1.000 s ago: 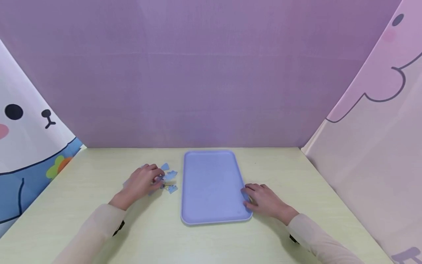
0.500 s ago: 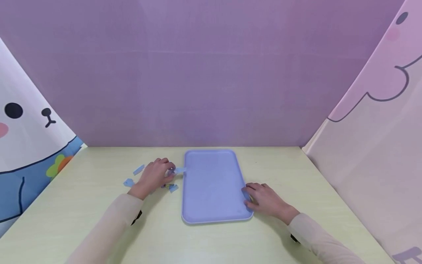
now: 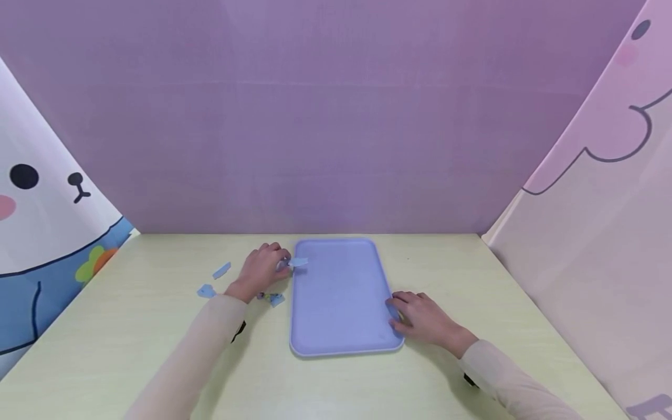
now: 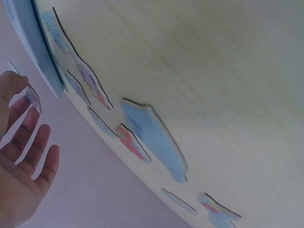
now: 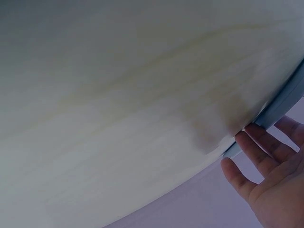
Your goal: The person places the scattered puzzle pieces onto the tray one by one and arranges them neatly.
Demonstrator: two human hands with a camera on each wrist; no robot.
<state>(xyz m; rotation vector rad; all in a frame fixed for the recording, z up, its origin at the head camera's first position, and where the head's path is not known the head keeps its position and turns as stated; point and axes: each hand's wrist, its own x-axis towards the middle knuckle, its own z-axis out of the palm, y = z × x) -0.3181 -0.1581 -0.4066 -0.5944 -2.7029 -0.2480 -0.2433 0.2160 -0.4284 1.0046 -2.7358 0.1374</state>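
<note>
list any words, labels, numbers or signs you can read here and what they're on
None: no readable text in any view.
The puzzle pieces carry only coloured print, too blurred to read.
The tray is plain.
The side curtains show cartoon animal faces, no letters.
A purple mark at the right curtain's bottom corner is cut off, unreadable.

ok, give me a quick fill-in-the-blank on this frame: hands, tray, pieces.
1. The left hand pinches a small blue ___ at the tray's left edge.
2. The right hand rests on the ___ edge of the lavender tray.
3. The loose pieces lie on the table, ___ of the tray.

Missing: piece; right; left
</note>
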